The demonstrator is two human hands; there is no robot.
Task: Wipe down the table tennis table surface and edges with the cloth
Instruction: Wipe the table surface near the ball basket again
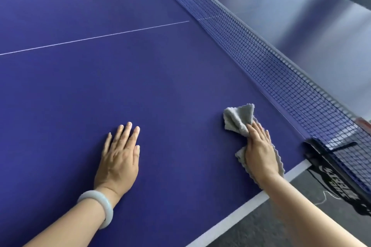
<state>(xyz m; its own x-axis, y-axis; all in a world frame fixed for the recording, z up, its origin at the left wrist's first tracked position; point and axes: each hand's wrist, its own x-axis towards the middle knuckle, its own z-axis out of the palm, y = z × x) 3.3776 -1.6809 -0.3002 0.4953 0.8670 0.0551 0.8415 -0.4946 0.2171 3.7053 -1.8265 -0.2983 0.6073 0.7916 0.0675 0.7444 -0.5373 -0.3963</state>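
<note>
Left hand (118,158) flat, fingers spread, on blue table tennis table (140,76).
Pressing crumpled grey cloth (237,119) under straight-fingered right hand (261,154), beside dark mesh net (271,62).

1. The left hand (120,156) lay flat on the blue table (140,76), fingers straight, with a pale bangle (100,204) on the wrist.
2. The right hand (260,152) pressed down on a bunched grey cloth (239,118), just inside the white edge line (230,218).
3. The cloth stuck out past the fingertips and from under the palm.
4. The net (261,50) ran diagonally close to the cloth, not touching it, and its black clamp (321,158) gripped the table edge near the right hand.
5. A thin white centre line (100,37) crossed the top farther out.
</note>
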